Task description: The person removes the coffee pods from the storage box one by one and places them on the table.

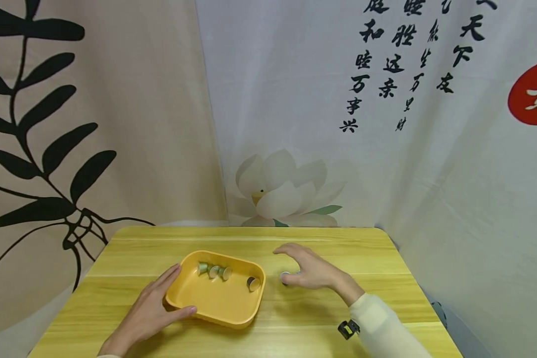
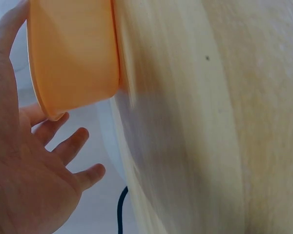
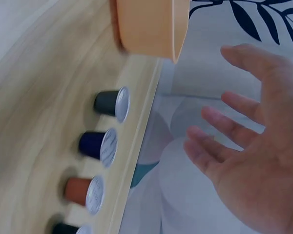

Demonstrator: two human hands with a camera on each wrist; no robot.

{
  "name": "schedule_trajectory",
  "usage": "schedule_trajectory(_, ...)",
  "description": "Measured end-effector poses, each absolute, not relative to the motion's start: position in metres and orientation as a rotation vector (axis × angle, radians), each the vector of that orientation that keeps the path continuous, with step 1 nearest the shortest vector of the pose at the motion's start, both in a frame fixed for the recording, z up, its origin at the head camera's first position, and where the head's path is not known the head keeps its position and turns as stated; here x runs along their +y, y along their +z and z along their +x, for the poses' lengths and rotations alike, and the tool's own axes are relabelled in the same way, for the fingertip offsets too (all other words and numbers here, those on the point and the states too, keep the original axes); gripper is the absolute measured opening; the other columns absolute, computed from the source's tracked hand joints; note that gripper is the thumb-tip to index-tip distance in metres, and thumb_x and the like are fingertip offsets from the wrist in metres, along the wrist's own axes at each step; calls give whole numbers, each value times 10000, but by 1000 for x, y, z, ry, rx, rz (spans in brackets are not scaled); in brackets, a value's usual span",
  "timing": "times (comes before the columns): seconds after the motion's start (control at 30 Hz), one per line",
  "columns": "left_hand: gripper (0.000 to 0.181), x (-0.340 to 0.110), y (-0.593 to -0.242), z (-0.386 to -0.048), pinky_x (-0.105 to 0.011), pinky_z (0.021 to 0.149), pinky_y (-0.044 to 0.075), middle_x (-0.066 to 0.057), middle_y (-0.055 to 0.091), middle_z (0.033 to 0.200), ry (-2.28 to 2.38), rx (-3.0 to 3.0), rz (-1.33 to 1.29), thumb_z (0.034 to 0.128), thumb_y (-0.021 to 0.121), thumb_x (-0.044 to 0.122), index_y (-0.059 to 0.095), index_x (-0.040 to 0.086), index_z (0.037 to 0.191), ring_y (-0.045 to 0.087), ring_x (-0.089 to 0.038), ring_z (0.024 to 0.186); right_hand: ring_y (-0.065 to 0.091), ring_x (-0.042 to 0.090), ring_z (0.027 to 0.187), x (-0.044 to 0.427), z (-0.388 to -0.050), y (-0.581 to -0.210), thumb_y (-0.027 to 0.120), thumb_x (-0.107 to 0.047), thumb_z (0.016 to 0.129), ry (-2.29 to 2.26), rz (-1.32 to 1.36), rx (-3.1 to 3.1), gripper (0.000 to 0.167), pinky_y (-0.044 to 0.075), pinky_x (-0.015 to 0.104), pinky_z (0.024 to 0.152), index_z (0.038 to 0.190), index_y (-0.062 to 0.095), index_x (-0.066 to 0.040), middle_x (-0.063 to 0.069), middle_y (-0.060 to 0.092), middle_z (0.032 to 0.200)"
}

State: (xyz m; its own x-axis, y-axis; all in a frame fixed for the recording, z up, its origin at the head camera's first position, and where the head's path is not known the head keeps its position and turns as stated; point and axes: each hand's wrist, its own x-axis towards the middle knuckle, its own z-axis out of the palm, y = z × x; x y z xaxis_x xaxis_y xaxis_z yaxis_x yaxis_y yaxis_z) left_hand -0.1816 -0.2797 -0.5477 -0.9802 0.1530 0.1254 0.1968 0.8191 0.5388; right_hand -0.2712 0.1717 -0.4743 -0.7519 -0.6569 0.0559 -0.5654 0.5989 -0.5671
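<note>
A yellow tray (image 1: 221, 315) lies on the table with several coffee capsules inside. Three greenish capsules (image 1: 213, 271) sit together near its far wall, and a dark capsule (image 1: 252, 284) lies on its right side. My left hand (image 1: 145, 303) touches the tray's left corner, fingers along the left wall and thumb by the near rim. Over the table right of the tray, my right hand (image 1: 313, 268) is spread and holds nothing. Near it in the right wrist view stand a dark grey-green capsule (image 3: 105, 103), a blue capsule (image 3: 91, 145), an orange-brown capsule (image 3: 78, 190) and a black capsule (image 3: 63, 228).
The wooden table (image 1: 340, 243) has rounded far corners. Behind it hangs a printed curtain (image 1: 268, 99) with leaves, a lotus and writing. A dark cable (image 2: 120, 209) shows past the table edge in the left wrist view.
</note>
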Motion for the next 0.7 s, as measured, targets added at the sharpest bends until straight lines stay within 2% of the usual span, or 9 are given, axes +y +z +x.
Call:
schedule_trajectory(0.37, 1191, -280, -548, -181, -881, 1152, 429, -194, 364, 1844, -894, -2928, -285, 906, 858, 720, 345, 100, 1782, 450, -631, 1573, 630, 266, 1509, 129, -275, -475, 780, -259, 1063, -694, -1239, 2625, 458, 513, 519, 1297, 1496, 707, -125, 40, 690, 1578)
schedule_trajectory(0.7, 1195, -279, -547, -182, -887, 1177, 401, -192, 368, 1842, -886, -2922, -280, 896, 865, 723, 361, 89, 1774, 438, -614, 1589, 676, 219, 1469, 110, -280, -481, 783, -233, 1078, -579, -1305, 2597, 395, 521, 427, 1302, 1454, 750, -117, 37, 739, 1535)
